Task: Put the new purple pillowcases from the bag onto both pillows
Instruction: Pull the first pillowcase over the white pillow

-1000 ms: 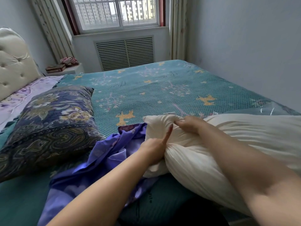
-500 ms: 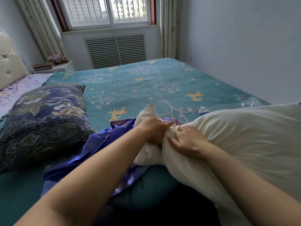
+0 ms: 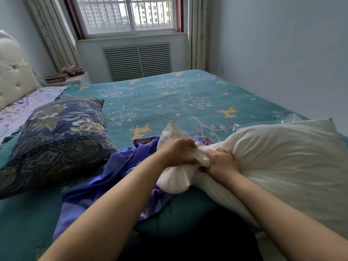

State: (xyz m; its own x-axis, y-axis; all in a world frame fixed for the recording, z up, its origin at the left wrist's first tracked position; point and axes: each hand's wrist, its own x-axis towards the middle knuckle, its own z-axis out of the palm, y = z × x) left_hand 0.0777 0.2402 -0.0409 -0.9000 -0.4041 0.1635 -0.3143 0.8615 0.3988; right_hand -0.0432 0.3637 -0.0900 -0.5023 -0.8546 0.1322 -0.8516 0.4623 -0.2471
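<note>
A bare white pillow point(image 3: 282, 157) lies across the bed's near right side, its left end bunched up. My left hand point(image 3: 178, 151) grips that bunched end from the left. My right hand point(image 3: 221, 162) grips the same end just to the right, fingers curled into the cloth. A crumpled purple pillowcase point(image 3: 113, 176) lies spread on the bed under and left of the pillow's end. A second pillow point(image 3: 56, 136) in a dark blue floral case rests at the left. A clear plastic bag point(image 3: 282, 120) lies behind the white pillow.
The teal patterned bedspread point(image 3: 169, 98) covers the bed. A cream tufted headboard point(image 3: 13, 72) stands at the far left. A nightstand point(image 3: 69, 80) with small items sits by the window. A grey wall runs along the bed's right side.
My left hand has closed over the pillow's bunched end and my right hand has slid down beside it. The pillow's right part has risen and puffed up.
</note>
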